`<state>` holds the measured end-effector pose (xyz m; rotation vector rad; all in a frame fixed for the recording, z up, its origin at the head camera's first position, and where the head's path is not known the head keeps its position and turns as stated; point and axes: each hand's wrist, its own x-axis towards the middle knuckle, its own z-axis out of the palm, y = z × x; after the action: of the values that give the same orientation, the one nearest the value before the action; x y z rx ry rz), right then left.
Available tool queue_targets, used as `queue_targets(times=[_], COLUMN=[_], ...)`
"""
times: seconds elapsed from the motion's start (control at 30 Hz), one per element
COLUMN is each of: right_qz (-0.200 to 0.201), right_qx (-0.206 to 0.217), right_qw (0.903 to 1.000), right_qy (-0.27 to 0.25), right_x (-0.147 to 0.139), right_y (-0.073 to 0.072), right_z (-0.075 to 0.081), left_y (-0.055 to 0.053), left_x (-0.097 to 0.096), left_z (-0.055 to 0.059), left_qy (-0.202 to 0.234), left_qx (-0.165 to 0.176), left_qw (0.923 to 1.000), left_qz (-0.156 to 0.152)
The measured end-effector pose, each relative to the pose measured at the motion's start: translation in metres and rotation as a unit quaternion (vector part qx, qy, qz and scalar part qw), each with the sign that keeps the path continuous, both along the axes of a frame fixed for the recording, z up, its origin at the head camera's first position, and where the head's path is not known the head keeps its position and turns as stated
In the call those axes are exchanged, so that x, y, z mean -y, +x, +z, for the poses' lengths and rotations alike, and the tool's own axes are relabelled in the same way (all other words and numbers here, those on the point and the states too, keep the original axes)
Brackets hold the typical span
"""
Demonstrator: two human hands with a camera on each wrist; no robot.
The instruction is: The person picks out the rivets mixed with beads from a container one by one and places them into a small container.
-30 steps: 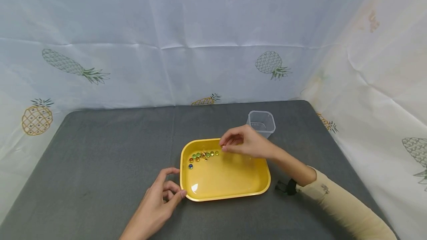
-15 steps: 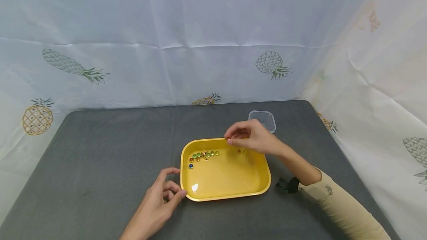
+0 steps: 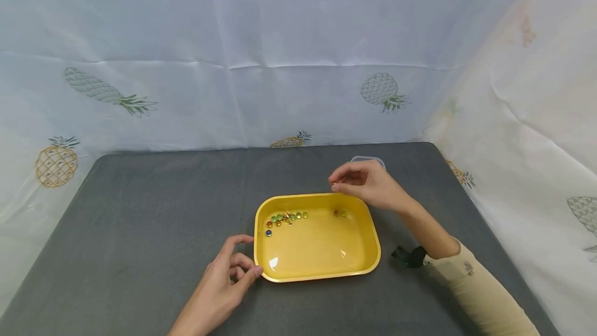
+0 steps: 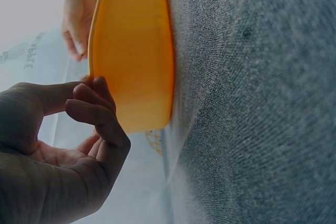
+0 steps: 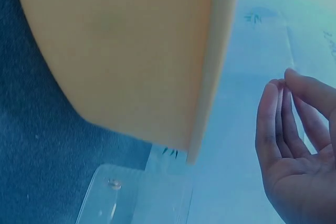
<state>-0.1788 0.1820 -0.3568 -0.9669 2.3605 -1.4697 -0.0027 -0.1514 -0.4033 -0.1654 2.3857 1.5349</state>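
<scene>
My left hand (image 3: 228,279) holds the near left corner of a yellow tray (image 3: 322,277), thumb and fingertips at its rim. Above the tray's far rim, my right hand (image 3: 368,185) pinches a small reddish bead (image 3: 334,183) between thumb and forefinger; the fingertips mostly cover it. Inside the tray, green beads (image 3: 280,217) lie in a rough row with a gold-coloured piece (image 3: 286,217). Orange beads (image 3: 269,224) and a blue bead (image 3: 268,233) sit near its left wall. An orange bead (image 3: 336,212) and a yellow-green bead (image 3: 344,213) lie at the far right.
Behind the right hand stands a clear plastic container (image 5: 100,198), mostly hidden in the head view, with a small pinkish item (image 5: 114,184) inside. A dark grey cloth (image 3: 163,211) covers the table. A pineapple-print sheet (image 3: 298,97) hangs behind and at the right.
My right hand has moved from over the tray back and right toward the clear container, still pinching the bead. This uncovers the two beads at the tray's far right. The left hand keeps its hold.
</scene>
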Motion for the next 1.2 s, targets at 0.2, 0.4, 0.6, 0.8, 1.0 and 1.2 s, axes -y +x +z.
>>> queue_targets(times=[0.2, 0.4, 0.6, 0.8, 1.0, 1.2], right_qz=[-0.015, -0.034, -0.046, -0.066, -0.082, -0.097], right_qx=[-0.013, -0.005, -0.016, -0.018, -0.019, -0.025], right_qw=[0.9998, 0.9994, 0.9987, 0.9976, 0.9965, 0.9950], right_qy=[0.002, -0.008, -0.012, -0.009, -0.002, 0.001], right_x=[-0.010, -0.019, -0.026, -0.033, -0.038, -0.044], right_y=[-0.003, -0.007, -0.011, -0.014, -0.017, -0.019], right_z=[-0.002, -0.003, -0.005, -0.008, -0.011, -0.014], left_y=[0.001, 0.001, 0.001, 0.001, 0.001, 0.001], left_x=[-0.001, -0.001, -0.001, -0.001, -0.001, -0.002], left_z=[0.000, 0.000, 0.000, 0.000, 0.000, 0.000], left_qy=[-0.001, -0.003, -0.002, 0.002, 0.000, 0.000], left_qx=[-0.005, -0.004, -0.002, -0.006, -0.008, -0.007], left_qw=[1.0000, 1.0000, 1.0000, 1.0000, 1.0000, 1.0000], left_qz=[0.000, 0.002, 0.001, -0.002, 0.001, 0.003])
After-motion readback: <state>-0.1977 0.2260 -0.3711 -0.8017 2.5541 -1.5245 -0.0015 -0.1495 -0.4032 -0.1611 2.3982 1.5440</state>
